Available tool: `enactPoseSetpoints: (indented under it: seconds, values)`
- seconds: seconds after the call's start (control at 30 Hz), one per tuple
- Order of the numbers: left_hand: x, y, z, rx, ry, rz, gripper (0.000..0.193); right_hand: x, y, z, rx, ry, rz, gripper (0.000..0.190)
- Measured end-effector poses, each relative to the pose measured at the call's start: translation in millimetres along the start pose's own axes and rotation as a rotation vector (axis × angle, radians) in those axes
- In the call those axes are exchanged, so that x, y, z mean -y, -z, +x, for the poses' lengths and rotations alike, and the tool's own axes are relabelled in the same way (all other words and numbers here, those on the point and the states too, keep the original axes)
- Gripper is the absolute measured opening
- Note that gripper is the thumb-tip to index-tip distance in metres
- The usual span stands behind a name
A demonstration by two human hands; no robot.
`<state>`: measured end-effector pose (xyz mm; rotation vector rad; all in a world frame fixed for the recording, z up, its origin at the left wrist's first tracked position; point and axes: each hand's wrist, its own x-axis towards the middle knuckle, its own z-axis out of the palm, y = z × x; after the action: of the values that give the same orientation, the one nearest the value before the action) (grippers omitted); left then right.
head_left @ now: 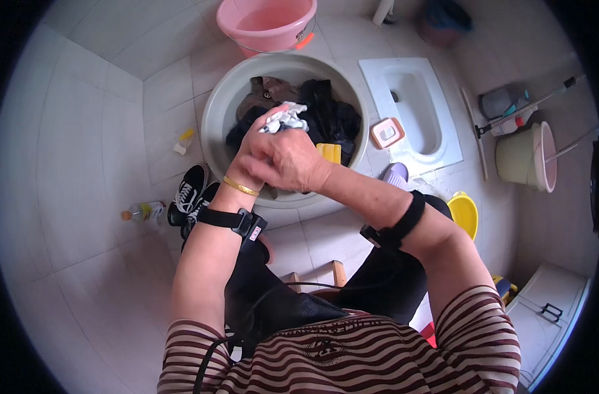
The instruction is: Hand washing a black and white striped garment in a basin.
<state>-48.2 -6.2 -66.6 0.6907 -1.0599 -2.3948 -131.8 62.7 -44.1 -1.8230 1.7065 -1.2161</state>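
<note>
My left hand [252, 157] and my right hand [295, 160] are together above a large round plastic basin [209, 128]. Both are closed on a bunched white cloth [287, 117] that pokes out past the fingers, with a darker patch at its lower edge. Some fingers are hidden behind the hands. In the basin lie dark wet clothes [329, 108] and a brown garment [280, 91]. A yellow bar [329, 152], apparently laundry soap, is just right of my right hand, partly behind the wrist.
A pink bucket [267, 37] stands beyond the basin. To the right are a squat toilet [420, 108], a small pink soap box [387, 133], a lilac slipper [397, 173] and a yellow basin [464, 214]. Black sneakers [191, 189] and a plastic bottle [149, 211] are at the left.
</note>
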Motion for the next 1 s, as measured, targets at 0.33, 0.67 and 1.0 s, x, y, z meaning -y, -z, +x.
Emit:
enactPoseSetpoints:
  seconds: [0.33,0.67,1.0]
  values:
    - [26.2,27.5,36.7,0.016,0.306,-0.369,0.025,-44.9,-13.1,6.2,-0.272,-0.25,-0.362,0.022]
    - [24.1,39.5,46.3,-0.088,0.279,-0.251,0.027,-99.6,7.2,1.8,-0.116,-0.444,-0.169,0.041]
    - [-14.0,13.7,28.2,0.045,0.081,-0.006,0.036,-84.5,23.1,-20.7,0.057,-0.52,0.592,0.033]
